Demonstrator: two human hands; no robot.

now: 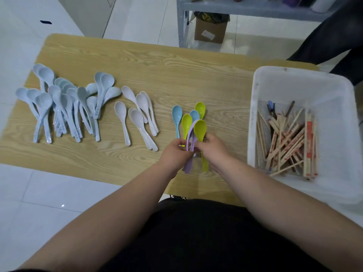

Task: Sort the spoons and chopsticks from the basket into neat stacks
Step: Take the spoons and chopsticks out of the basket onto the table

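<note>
Both left hand [174,152] and right hand [213,149] pinch lilac and lime plastic spoons [200,127] mid-sort; nesting them by colour seems next.

The far strip of the light wood-grain worktop [157,61] lies bare across the upper frame. At left, a sprawl of pale blue plastic spoons [64,103] covers the surface, with white plastic spoons [137,116] just right of it. A narrow bare lane separates those from the blue, green and purple plastic spoons [199,126] at centre. A wider bare gap reaches the high-walled white plastic basket [302,83] at right, its floor crowded with wooden chopsticks [284,142].
</note>
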